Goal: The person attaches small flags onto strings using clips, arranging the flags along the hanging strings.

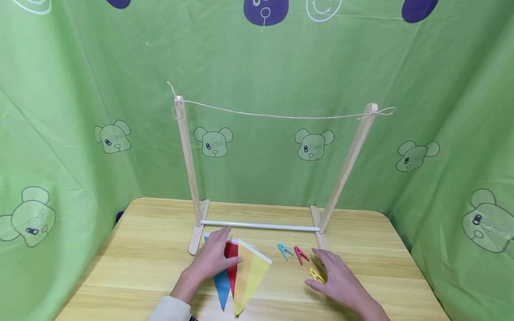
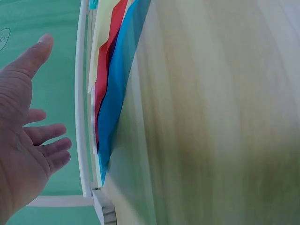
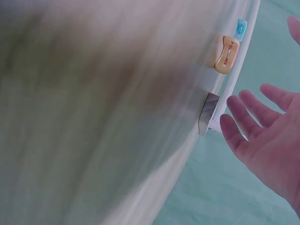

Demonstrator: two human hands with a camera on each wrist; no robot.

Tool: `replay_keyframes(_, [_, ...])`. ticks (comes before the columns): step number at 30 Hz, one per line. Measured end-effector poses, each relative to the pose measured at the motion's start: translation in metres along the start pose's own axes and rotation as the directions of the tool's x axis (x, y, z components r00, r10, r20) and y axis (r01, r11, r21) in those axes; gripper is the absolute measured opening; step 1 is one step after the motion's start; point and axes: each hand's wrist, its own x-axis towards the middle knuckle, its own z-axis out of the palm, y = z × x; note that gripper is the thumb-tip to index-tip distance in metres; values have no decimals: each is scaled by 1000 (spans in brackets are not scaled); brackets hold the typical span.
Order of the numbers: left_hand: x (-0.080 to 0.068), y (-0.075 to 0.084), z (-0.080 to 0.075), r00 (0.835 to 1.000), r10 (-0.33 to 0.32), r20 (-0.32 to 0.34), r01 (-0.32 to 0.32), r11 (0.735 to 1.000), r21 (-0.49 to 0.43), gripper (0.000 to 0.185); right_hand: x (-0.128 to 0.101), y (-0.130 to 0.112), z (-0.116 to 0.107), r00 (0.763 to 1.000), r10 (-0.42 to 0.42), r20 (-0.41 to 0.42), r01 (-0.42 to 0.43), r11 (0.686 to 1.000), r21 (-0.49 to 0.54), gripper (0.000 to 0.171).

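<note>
Wood-grain surface (image 1: 361, 267), rounded far corners
On it: a stand (image 1: 261, 226), overlapping pennants (image 1: 246, 276) to the left, and three clips (image 1: 298, 252) to the right.

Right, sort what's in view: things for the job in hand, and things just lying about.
Likely for the job:
pennants, near the left hand
blue clip, red clip, yellow clip, near the right hand
string and wooden stand

Apparently just surroundings:
table
green curtain

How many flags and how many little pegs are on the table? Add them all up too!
Flags: 3 (blue flag, red flag, yellow flag)
Pegs: 3 (blue peg, red peg, yellow peg)
Total: 6
</note>
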Motion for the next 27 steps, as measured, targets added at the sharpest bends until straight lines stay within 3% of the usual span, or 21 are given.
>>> replay_keyframes(13, [11,8,15,999,-37,2,37,999,5,97,-3,2,4,997,34,71,-36,999,26,93])
replay_keyframes(27, [17,5,32,999,-46,-7,46,998,33,98,-4,2,7,985,87,149,-84,996,-24,89])
